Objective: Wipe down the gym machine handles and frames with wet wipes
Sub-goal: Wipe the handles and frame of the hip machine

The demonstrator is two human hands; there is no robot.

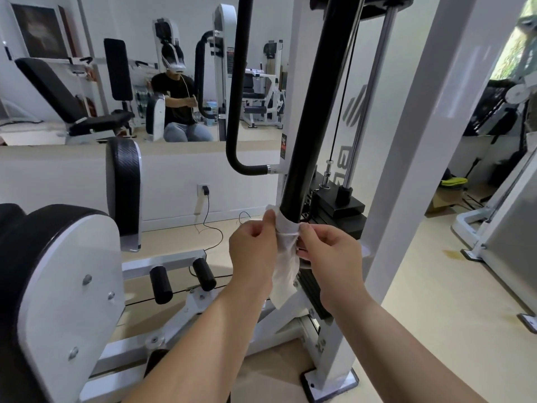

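At the lower end of the black padded handle (308,135), wrapping a white wet wipe (286,251) round the tube like a collar, loose tail hanging down below the hands. Wrapping it, most likely, so the cloth covers the whole girth at once instead of one face at a time. Pinching the wipe's left edge with the left hand (252,248), fingers curled, thumb and forefinger closing on the cloth right against the tube. Pinching the right edge with the right hand (328,254), fingers likewise curled round the cloth, drawing it snug from the other side. Reaching in with both forearms from below, wrists cocked slightly upward, knuckles facing the camera, hands level with one another and almost touching across the handle. Holding low on the pad, perhaps to run the wrap upward along the length or twist it in place; cannot tell which from this alone. Standing just behind the handle, the weight stack (337,210) and the white frame upright (406,158), neither looking wiped yet by any sign visible. Sitting well off to the left, black leg pads (125,190) and a wall mirror (116,68) reflecting the seated person.
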